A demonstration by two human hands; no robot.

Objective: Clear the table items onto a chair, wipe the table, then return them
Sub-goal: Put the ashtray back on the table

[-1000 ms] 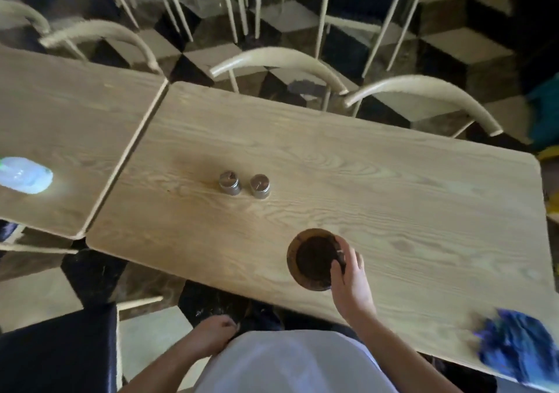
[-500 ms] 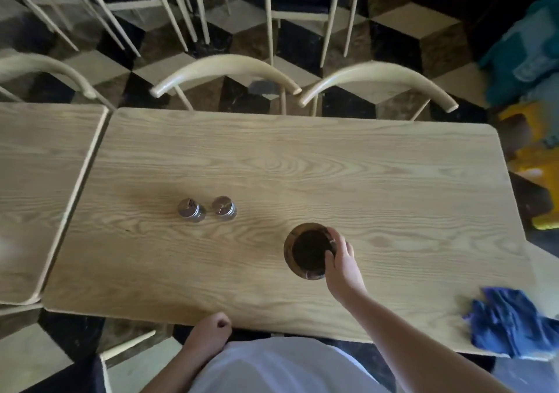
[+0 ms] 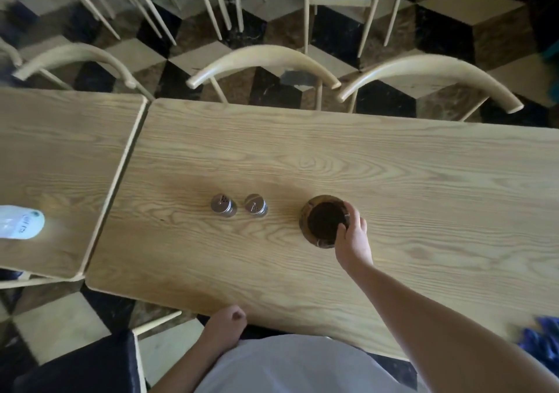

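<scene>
Our right hand [image 3: 352, 235] grips the round dark wooden cup [image 3: 324, 221] beside two steel shakers [image 3: 239, 206] on the pale table [image 3: 393, 181]; left hand [image 3: 225, 326] clenched, empty. Returning looks nearly done, we reckon.

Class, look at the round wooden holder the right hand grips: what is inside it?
The wooden holder shows only a dark interior; no contents can be made out. The right hand covers its near-right rim.

This looks like a café or restaurant dining room. Two matching light wooden desks [image 3: 348, 157] stand edge to edge, with several identical curved-back chairs [image 3: 263, 60] pushed in along the far side and more chair legs beyond. A pair of metal-topped shakers [image 3: 223, 205] stands on the desk, and the floor [image 3: 472, 21] is tiled in a cube pattern.
</scene>
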